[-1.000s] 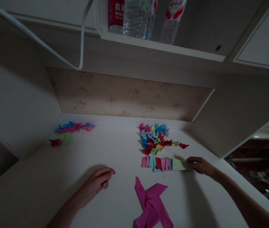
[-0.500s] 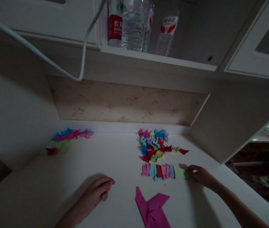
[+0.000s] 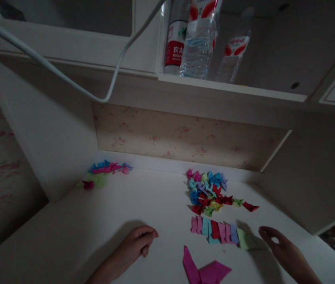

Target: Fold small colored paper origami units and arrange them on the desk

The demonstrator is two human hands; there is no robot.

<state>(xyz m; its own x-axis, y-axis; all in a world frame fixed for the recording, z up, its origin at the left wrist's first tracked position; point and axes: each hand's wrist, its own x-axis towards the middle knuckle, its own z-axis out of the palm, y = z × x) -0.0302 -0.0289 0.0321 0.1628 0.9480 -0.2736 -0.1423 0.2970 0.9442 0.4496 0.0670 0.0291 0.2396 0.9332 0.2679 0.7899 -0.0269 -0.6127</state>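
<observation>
Tabletop (image 3: 144, 201), white, dim light, seen from above w/ both hands over it; clock positions are for the whole view. R hand (image 3: 274, 240) at 4 o'clock: fingers rounded, gap showing btwn thumb & fingers, just beside pale green paper (image 3: 246, 239), approx 4:30. That sheet lies flat at the 3 o'clock end of a row of small folded papers (image 3: 215, 229) (pink, lt blue, red, lavender), at 5. L hand (image 3: 139, 242), btwn 6 & 7, is loosely closed on itself, well apart from the row. Big magenta folded paper (image 3: 211, 272), approx 5:30, partly cut off by the bottom edge. Pile of multicol. folded papers (image 3: 205, 201) at 4–5, beyond the row; smaller pile (image 3: 110, 169) at 8, nr the back wall. Plastic bottles (image 3: 197, 51) on shelf (image 3: 232, 88) at 1; white cable (image 3: 102, 100) hangs at 10.
</observation>
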